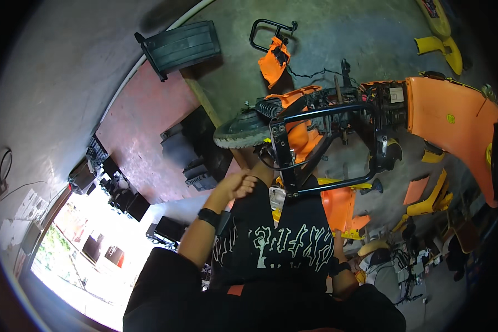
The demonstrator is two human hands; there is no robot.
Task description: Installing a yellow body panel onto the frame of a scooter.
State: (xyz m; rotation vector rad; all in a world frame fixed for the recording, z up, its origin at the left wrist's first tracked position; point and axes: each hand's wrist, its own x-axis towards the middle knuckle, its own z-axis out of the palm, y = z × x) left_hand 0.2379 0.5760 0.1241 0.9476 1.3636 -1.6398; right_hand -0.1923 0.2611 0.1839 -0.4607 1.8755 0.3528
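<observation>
Fingers curled in, my left hand [239,185] is closed beside my left knee, at the edge of my black shorts [243,213]; whatever it holds, if anything, is hidden. My right hand [339,246] hangs low at the outside of my right thigh, its fingers out of sight. In front of my knees stands a partly stripped scooter [326,110] with a bare black tube frame [326,185]. Its rear wheel [243,133] is to the left, just beyond my left hand, and an orange front panel [445,110] is to the right. Neither hand visibly touches the scooter.
On the floor beyond lie an orange panel [274,63] and a black tubular bar [257,36]. Yellow panels [442,41] are at the far right, with more yellow parts [431,202] nearer. A dark bin [182,47] lies far left. Tangled cables [406,271] are at lower right.
</observation>
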